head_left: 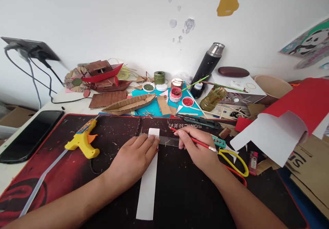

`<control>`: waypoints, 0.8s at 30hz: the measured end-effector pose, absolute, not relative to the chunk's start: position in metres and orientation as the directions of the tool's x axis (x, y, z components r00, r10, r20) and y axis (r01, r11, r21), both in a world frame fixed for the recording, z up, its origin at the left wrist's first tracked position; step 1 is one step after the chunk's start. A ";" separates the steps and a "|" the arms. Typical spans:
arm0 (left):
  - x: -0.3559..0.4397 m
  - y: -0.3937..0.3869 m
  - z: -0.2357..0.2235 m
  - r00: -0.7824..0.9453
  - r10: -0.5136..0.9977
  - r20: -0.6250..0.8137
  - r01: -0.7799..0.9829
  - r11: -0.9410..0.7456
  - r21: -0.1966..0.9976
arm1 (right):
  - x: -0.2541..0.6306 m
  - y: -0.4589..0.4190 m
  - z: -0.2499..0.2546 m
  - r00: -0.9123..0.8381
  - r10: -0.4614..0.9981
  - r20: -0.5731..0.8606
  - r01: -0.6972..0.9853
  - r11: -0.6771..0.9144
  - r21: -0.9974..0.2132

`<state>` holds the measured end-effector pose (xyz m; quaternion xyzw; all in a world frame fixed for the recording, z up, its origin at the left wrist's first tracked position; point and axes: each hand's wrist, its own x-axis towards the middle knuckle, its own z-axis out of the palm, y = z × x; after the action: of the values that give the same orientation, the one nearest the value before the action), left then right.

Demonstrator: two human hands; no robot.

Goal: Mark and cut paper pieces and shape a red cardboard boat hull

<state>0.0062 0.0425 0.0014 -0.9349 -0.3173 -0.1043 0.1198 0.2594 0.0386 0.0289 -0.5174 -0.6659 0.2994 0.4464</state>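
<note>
A long white paper strip (147, 194) lies on the dark mat, pointing away from me. Across its far end sits a clear ruler (168, 141). My left hand (135, 158) lies flat over ruler and strip, fingers stretched out and pressing down; its thumb is hidden. In my right hand (199, 148) is a red pencil (197, 141), gripped between thumb and fingers, its tip just right of the strip. The fingers of that hand rest at the ruler's right end. Beside that wrist lie scissors (235, 164) with yellow and red handles.
A yellow glue gun (83, 140) and phone (32, 134) lie left. Behind are a cardboard boat (130, 105), an open red paint jar (175, 95), a black flask (207, 64) and a utility knife (197, 120). Rolled red-and-white paper (295, 116) stands right.
</note>
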 end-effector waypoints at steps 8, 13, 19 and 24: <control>0.017 0.042 -0.004 0.758 0.613 0.223 0.638 -0.768 -0.057 | 0.257 0.033 0.027 -0.270 0.889 0.369 0.525 0.458 -0.718; 0.016 0.041 0.000 0.740 0.612 0.279 0.647 -0.761 -0.048 | 0.257 0.036 0.023 -0.282 0.910 0.304 0.557 0.413 -0.720; 0.011 0.041 0.005 0.701 0.627 0.340 0.682 -0.729 -0.062 | 0.260 0.039 0.026 -0.288 0.918 0.274 0.584 0.395 -0.709; 0.012 0.034 0.007 0.688 0.651 0.321 0.701 -0.711 -0.061 | 0.260 0.039 0.027 -0.307 0.886 0.349 0.576 0.465 -0.672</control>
<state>0.0117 0.0338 0.0070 -0.9143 -0.3697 -0.1394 0.0897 0.2598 0.0386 0.0266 -0.4695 -0.7784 0.2175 0.3554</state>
